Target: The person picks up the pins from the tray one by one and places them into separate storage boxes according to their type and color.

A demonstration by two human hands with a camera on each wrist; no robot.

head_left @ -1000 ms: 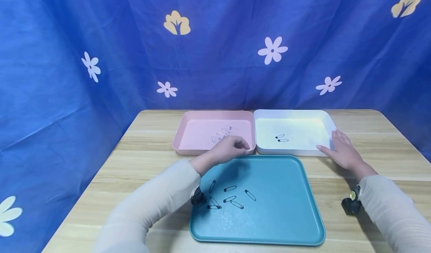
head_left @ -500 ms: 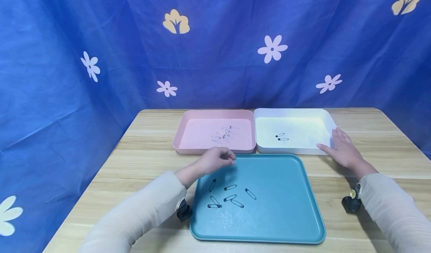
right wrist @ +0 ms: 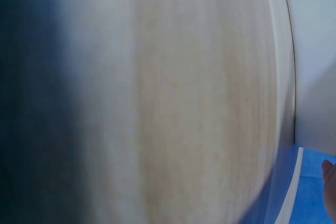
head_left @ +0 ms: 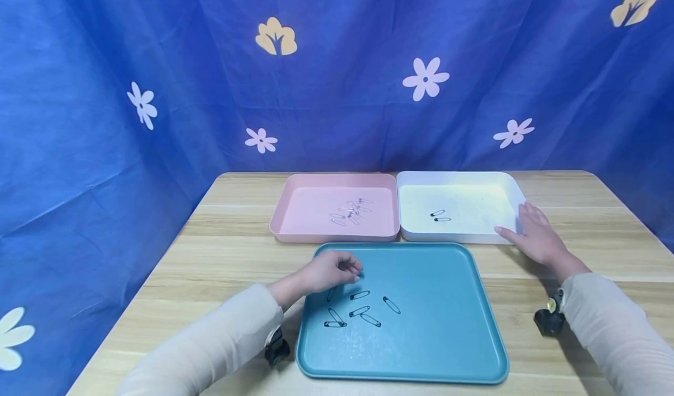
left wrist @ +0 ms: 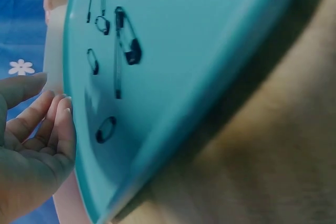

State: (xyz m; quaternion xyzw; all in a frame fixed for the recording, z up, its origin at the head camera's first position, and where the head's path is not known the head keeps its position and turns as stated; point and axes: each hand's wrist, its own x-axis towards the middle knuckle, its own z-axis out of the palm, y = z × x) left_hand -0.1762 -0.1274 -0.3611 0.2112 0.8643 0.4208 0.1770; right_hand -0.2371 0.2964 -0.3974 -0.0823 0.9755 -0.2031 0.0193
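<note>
My left hand (head_left: 337, 270) hovers over the near-left part of the teal tray (head_left: 437, 326), fingers loosely curled and holding nothing. Several black safety pins (head_left: 360, 312) lie on the tray just in front of it. The left wrist view shows those pins (left wrist: 123, 51) on the teal tray (left wrist: 199, 35) with my relaxed fingers (left wrist: 58, 135) beside them. My right hand (head_left: 534, 238) lies flat on the table, its fingers touching the front right corner of the white tray (head_left: 474, 197), which holds two black pins (head_left: 439, 215). The pink tray (head_left: 295, 209) holds several silver pins (head_left: 351, 210).
The wooden table (head_left: 226, 255) ends against a blue flowered cloth (head_left: 337, 92) behind and to the left. The pink and white trays sit side by side behind the teal one. The right wrist view is a blur of table (right wrist: 184, 103) and white tray edge (right wrist: 315, 51).
My left hand has drawn back from over the pink tray's front edge to above the teal tray, close to the black pins. The right hand has stayed put.
</note>
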